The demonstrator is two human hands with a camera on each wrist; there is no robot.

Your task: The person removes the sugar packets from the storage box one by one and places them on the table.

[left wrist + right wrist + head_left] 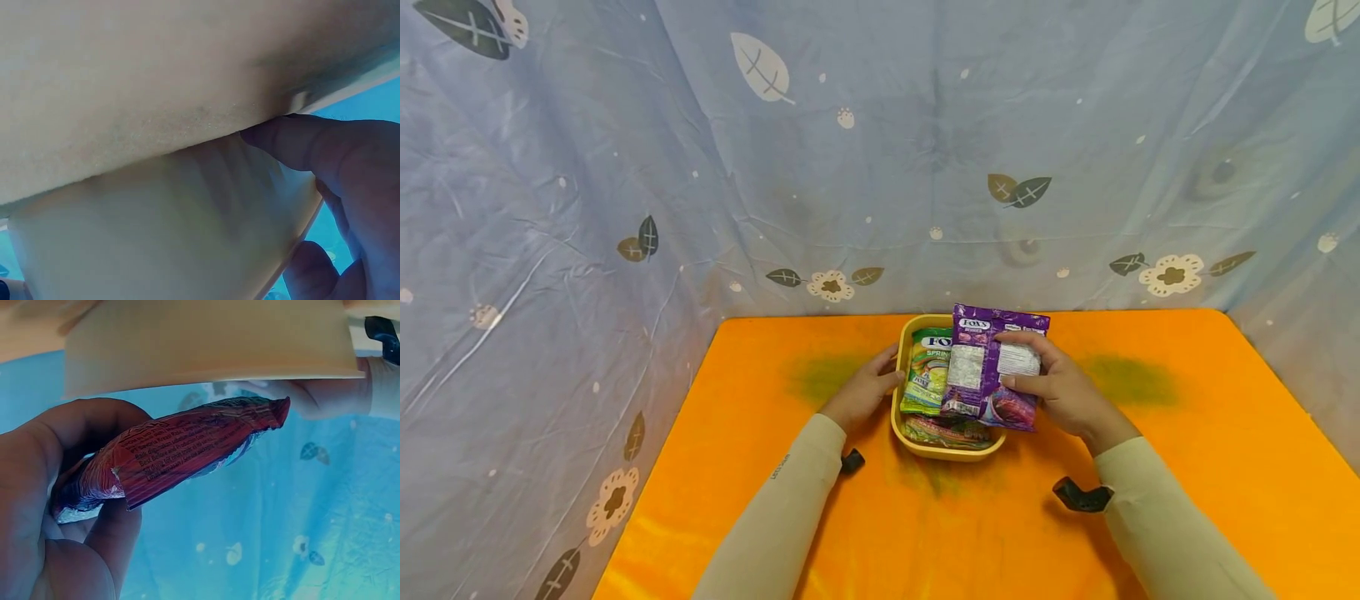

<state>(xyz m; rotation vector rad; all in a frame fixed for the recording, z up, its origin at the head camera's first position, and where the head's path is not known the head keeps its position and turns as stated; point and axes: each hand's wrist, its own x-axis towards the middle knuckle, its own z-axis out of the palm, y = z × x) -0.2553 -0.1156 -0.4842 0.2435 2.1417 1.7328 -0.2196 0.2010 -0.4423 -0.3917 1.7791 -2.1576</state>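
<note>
My right hand [1063, 392] holds a purple Fox's candy bag [967, 367] by its right side, tilted above the right part of a yellow plastic basket [951, 454]. In the right wrist view the purple bag [200, 447] is pinched between thumb and fingers, its edge towards the camera. Inside the basket lie a green Fox's candy bag [927, 379], partly covered by the purple one, and another colourful candy bag [947, 432] at the near end. My left hand [861, 396] grips the basket's left side, the thumb at the rim. Close up, the basket's wall [144, 219] fills the left wrist view.
An orange cloth [910, 533] covers the table, with darker greenish patches left and right of the basket. Patterned blue-grey curtains [887, 167] hang behind and at both sides. Dark wrist mounts [1082, 496] stick out from the sleeves.
</note>
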